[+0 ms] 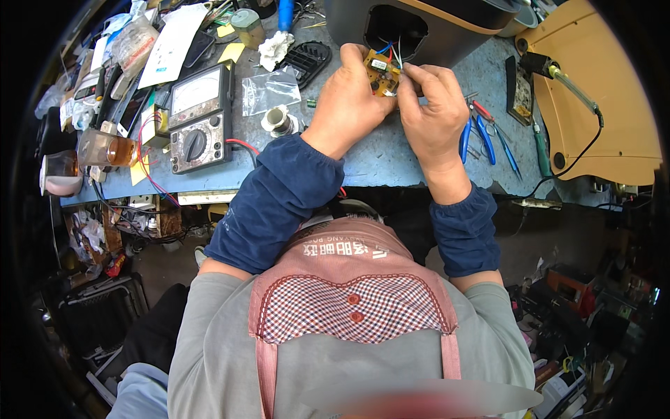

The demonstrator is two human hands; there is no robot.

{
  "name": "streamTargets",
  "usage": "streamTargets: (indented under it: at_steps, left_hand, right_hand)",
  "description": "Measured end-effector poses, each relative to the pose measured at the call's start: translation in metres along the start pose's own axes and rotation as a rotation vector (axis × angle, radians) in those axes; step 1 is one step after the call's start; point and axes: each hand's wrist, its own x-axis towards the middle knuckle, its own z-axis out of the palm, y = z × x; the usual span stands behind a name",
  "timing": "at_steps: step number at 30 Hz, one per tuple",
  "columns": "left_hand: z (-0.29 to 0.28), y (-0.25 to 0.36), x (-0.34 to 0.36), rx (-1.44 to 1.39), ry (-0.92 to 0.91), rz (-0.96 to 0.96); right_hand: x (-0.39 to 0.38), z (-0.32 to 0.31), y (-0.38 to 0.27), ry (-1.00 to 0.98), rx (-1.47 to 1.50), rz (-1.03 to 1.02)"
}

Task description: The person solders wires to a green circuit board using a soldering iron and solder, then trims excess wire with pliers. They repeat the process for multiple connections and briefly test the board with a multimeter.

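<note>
A small yellow-brown circuit board is gripped along its left edge by my left hand, fingers closed on it. On the board's right side my right hand pinches what looks like the thin wires; its fingertips partly hide the spot. These blue, red and white wires run from the board up into the round opening of a dark appliance housing. A black vented cover lies left of my left hand. Blue-handled pliers rest just right of my right wrist.
An analog multimeter with a red lead stands on the left, beside a clear plastic bag and a solder spool. A cup of brown liquid sits near the left edge. Tweezers and a tan panel are at right.
</note>
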Motion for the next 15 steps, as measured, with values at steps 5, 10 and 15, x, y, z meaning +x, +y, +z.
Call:
streamTargets:
  at_steps: [5, 10, 15]
  left_hand:
    - [0.0014, -0.0014, 0.0002, 0.033, 0.034, 0.059]
    - [0.0025, -0.0024, 0.0001, 0.027, 0.049, 0.065]
    - [0.0037, -0.0032, 0.0007, 0.025, 0.050, 0.050]
  right_hand:
    - [0.0023, -0.0002, -0.0029, -0.012, -0.015, -0.018]
    - [0.0031, 0.0015, -0.0026, -0.014, -0.037, -0.025]
    - [0.0043, 0.0019, -0.0016, -0.023, 0.003, -0.030]
